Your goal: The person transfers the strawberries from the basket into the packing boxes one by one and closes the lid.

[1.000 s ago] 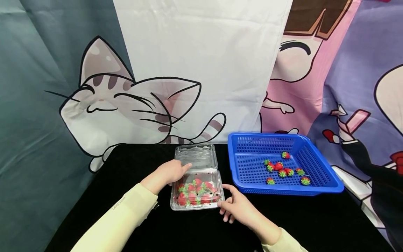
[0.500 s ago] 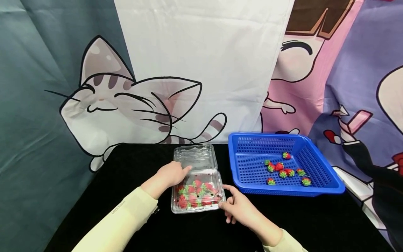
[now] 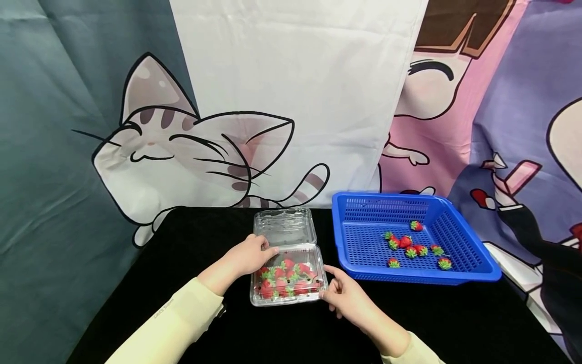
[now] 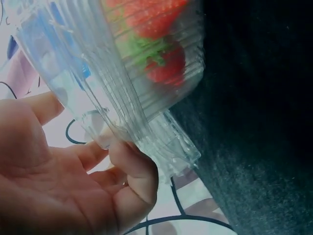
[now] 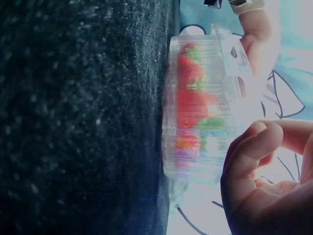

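A clear plastic clamshell box (image 3: pixel 291 302) with several strawberries (image 3: pixel 291 277) inside lies on the black cloth. In the head view a clear panel with small holes covers the berries, and an empty hinged clear part (image 3: pixel 286 227) extends behind. My left hand (image 3: pixel 244 257) grips the box's rear left edge near the hinge, thumb on top; the left wrist view has its fingers (image 4: pixel 137 169) curled at the plastic edge. At the right edge, my right hand (image 3: pixel 347 296) pinches the box with thumb and index finger; its other fingers (image 5: pixel 244 156) curl beside it.
Right of the box stands a blue perforated basket (image 3: pixel 420 277), holding several more strawberries (image 3: pixel 405 242) on its floor. Black cloth (image 3: pixel 277 333) covers the table. A printed curtain (image 3: pixel 295 60) with a cartoon cat hangs close behind.
My left thumb has come forward and down along the box's left edge. The right hand's lower fingers have drawn in. The whole head view has shifted slightly; the basket's strawberries stay put.
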`<state>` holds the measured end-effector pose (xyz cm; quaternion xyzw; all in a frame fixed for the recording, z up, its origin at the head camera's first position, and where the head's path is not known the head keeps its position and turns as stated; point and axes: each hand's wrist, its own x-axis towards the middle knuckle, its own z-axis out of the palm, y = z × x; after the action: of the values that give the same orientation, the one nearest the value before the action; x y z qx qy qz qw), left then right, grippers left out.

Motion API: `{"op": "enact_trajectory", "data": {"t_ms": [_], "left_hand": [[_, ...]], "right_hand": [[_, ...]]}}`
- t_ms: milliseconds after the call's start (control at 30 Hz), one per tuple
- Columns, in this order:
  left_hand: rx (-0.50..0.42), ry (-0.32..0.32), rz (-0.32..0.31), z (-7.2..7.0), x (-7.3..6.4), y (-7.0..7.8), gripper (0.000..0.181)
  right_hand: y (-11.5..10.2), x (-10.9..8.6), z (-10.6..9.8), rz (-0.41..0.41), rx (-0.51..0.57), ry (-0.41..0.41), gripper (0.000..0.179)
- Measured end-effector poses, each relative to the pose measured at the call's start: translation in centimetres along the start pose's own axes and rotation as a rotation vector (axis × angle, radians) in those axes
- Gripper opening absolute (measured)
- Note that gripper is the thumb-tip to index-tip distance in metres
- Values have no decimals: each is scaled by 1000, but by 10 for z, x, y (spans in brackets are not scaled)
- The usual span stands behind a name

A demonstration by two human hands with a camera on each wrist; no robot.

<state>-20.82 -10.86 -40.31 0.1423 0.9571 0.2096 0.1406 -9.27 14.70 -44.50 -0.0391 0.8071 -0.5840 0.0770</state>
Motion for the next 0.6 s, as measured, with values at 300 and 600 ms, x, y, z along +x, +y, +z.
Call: {"op": "enact_trajectory", "data": {"t_ms": [300, 600], "left_hand": [[81, 12, 14, 2, 4, 5, 56], [177, 34, -4, 6, 10, 6, 74]], "right_hand": [[0, 0, 1, -5, 44, -4, 69], [0, 1, 2, 16, 96, -13, 69]]}}
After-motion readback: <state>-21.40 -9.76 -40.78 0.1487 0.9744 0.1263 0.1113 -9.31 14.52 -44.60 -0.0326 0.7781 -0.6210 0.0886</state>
